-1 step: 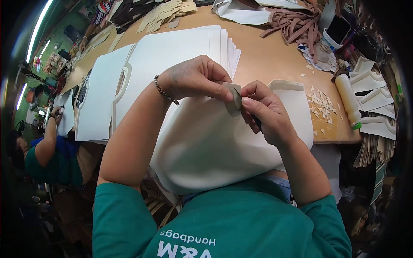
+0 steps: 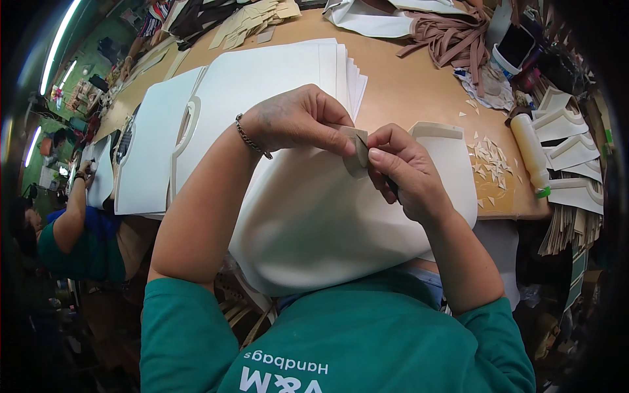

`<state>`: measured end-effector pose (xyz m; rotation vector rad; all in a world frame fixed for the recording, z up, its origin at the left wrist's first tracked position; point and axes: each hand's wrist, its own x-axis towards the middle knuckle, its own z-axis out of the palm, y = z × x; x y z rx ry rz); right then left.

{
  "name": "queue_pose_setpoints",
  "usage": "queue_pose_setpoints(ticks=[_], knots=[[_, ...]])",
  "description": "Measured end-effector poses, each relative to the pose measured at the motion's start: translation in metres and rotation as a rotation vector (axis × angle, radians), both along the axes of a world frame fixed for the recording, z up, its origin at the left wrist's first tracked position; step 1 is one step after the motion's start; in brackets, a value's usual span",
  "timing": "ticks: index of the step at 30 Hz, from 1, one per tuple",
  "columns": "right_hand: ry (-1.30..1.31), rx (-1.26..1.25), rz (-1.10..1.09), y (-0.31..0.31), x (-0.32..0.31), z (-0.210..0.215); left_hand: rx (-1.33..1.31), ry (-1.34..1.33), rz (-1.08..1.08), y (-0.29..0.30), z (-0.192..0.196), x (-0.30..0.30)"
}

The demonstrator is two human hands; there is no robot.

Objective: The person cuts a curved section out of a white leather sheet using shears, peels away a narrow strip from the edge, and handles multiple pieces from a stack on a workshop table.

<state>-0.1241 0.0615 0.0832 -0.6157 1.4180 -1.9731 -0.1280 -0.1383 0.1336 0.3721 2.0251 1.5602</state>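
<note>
A large white sheet panel (image 2: 314, 223) curves over the table's near edge towards my lap. My left hand (image 2: 301, 121), with a chain bracelet at the wrist, is closed on a small greyish-beige piece (image 2: 357, 164) above it; whether the piece is joined to the panel I cannot tell. Close by, my right hand (image 2: 409, 170) pinches a slim dark pointed tool (image 2: 392, 188). Its tip meets the beige piece beside my left thumb, while its black end shows under my fingers. The tool's exact kind is hidden by my grip. A beige strip (image 2: 438, 130) edges the panel at right.
Stacked white sheets (image 2: 268, 69) lie at left. Small triangular scraps (image 2: 490, 160) and a yellowish bottle (image 2: 529, 154) are on the right, near cut white pieces (image 2: 576, 150). Brown strips (image 2: 445, 39) lie at the back. A co-worker's arm (image 2: 72, 216) shows far left.
</note>
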Motion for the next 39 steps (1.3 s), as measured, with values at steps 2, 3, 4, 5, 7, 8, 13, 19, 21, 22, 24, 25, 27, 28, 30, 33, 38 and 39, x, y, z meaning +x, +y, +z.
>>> queue_pose_setpoints(ticks=[2,3,4,5,7,8,13,19,21,22,24,25,27,28,30,33,38,39], knots=[[0.007,0.01,0.002,0.0,0.0,-0.001,0.01,-0.003,-0.004,0.001,0.001,0.001],[0.013,0.02,-0.005,0.0,0.001,-0.002,0.015,-0.004,-0.007,0.001,0.001,0.001],[0.019,0.029,-0.012,-0.001,0.001,-0.002,0.0,0.005,-0.017,0.0,0.0,0.001],[0.018,0.024,-0.016,-0.001,0.002,-0.002,-0.016,0.014,-0.027,-0.001,-0.001,0.001],[0.016,0.016,-0.026,-0.002,0.005,-0.001,-0.034,0.018,-0.043,0.001,-0.001,0.001],[0.019,0.009,-0.029,-0.002,0.005,0.0,-0.04,0.012,-0.048,0.005,0.001,0.002],[0.02,-0.015,-0.037,0.0,0.004,0.001,-0.05,0.007,-0.078,0.005,0.0,0.0],[0.439,0.129,-0.37,0.024,-0.044,-0.011,-0.049,0.043,-0.058,0.01,0.014,0.009],[0.824,0.263,-0.458,0.053,-0.079,-0.018,-0.054,0.067,-0.1,0.008,0.025,0.009],[0.933,0.32,-0.438,0.061,-0.086,-0.01,-0.102,0.087,-0.114,0.006,0.034,0.011],[0.666,0.497,-0.226,0.069,-0.081,0.007,-0.125,0.115,-0.141,0.001,0.043,0.01],[0.624,0.558,-0.127,0.074,-0.09,0.005,-0.188,0.145,-0.168,-0.001,0.05,0.008],[0.824,0.729,-0.005,0.091,-0.097,0.003,-0.379,0.118,-0.303,-0.008,0.057,-0.017],[0.572,0.574,0.05,0.082,-0.086,0.01,-0.449,0.113,-0.28,-0.011,0.071,-0.009],[0.546,0.21,0.017,0.075,-0.063,0.017,-0.534,0.108,-0.312,-0.017,0.073,-0.02],[0.219,0.025,-0.094,0.071,-0.029,0.018,-0.648,0.173,-0.353,-0.007,0.083,-0.033],[-0.323,-0.107,-0.285,0.033,0.04,0.003,-0.822,0.409,-0.346,0.022,0.077,-0.051],[-0.382,-0.064,-0.368,0.034,0.046,-0.007,-0.857,0.487,-0.325,0.032,0.072,-0.051]])
